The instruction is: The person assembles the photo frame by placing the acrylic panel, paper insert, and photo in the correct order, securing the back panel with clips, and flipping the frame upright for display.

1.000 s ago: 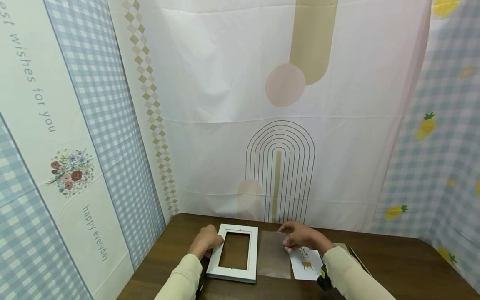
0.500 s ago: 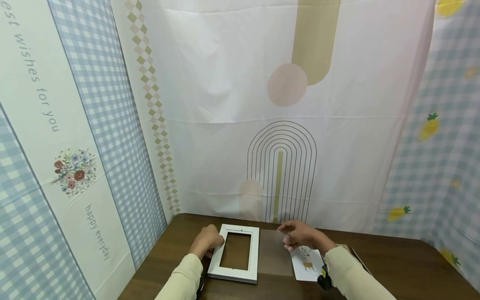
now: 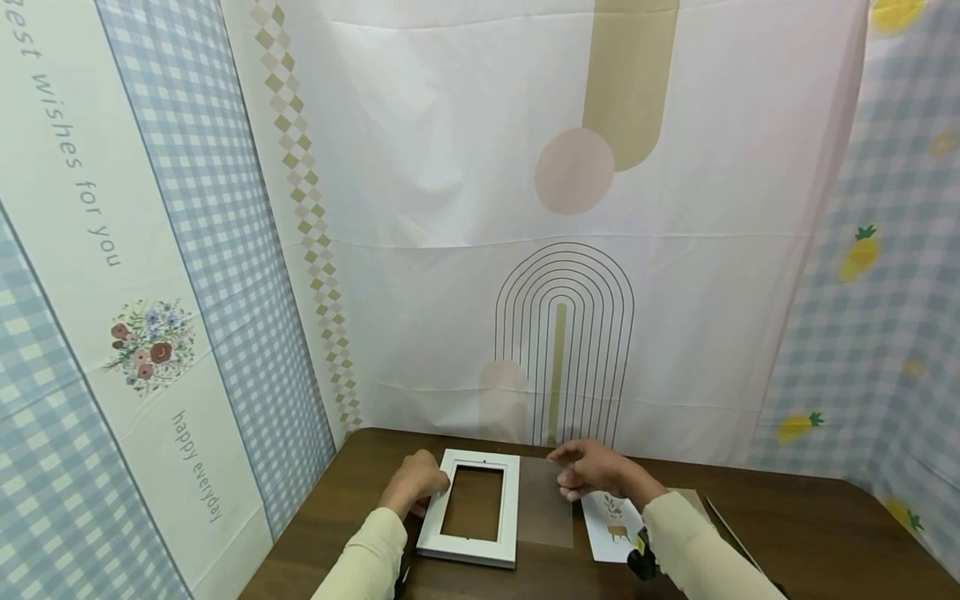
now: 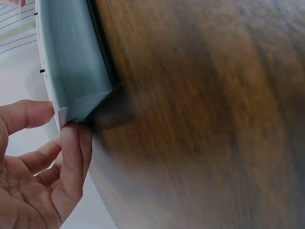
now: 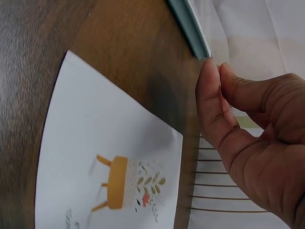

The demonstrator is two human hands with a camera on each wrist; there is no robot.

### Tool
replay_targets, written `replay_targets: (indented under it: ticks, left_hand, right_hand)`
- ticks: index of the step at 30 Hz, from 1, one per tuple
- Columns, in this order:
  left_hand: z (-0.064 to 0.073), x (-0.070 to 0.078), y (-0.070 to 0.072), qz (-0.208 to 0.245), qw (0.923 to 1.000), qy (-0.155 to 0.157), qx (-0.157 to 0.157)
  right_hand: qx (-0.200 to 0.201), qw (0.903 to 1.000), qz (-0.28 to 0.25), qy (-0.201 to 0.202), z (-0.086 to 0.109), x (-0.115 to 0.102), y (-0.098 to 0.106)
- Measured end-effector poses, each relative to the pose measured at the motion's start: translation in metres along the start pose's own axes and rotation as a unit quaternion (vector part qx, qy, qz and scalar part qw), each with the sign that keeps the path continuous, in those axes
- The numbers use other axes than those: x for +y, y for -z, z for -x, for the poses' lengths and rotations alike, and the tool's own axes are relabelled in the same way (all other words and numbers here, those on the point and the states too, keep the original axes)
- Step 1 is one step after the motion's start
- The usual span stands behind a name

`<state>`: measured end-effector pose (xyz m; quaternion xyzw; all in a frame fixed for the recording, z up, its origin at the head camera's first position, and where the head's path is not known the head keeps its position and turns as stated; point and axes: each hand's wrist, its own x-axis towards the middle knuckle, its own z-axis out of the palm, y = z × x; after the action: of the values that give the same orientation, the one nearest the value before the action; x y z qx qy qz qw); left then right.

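Left hand (image 3: 412, 485) pinches frame (image 3: 507, 508) by its left side; right hand (image 3: 602, 472), nearly closed, pinches sheet (image 3: 546, 518) just right of frame, long axes near parallel.

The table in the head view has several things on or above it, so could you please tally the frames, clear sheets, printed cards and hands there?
White frame: 1
Clear sheet: 1
Printed card: 1
Hands: 2, left hand and right hand
Total: 5

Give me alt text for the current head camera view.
A person's left hand grips a white picture frame on a brown wooden table while the right hand pinches a clear sheet beside it. A plant-print card lies farther right.
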<state>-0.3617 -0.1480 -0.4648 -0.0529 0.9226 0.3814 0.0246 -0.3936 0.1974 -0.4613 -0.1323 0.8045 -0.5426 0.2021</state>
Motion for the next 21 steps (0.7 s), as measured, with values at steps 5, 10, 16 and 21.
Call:
replay_targets:
  ticks: [5,10,16,21]
  left_hand:
    - [-0.004,-0.004,0.0,0.019,0.9998,0.008,-0.005]
    - [-0.005,-0.006,0.002,0.033,0.9992,0.017,-0.011]
    - [-0.005,-0.005,0.003,0.034,0.9992,0.018,-0.01]
    - [-0.003,-0.004,0.003,0.037,0.999,0.022,-0.012]
  right_hand:
    - [0.002,1.0,-0.003,0.0,-0.003,0.002,-0.005]
    - [0.008,1.0,-0.005,0.001,-0.005,0.0,-0.011]
    - [0.015,0.9998,-0.01,0.007,-0.007,-0.004,-0.022]
    - [0.026,0.9996,-0.013,0.005,-0.01,-0.005,-0.03]
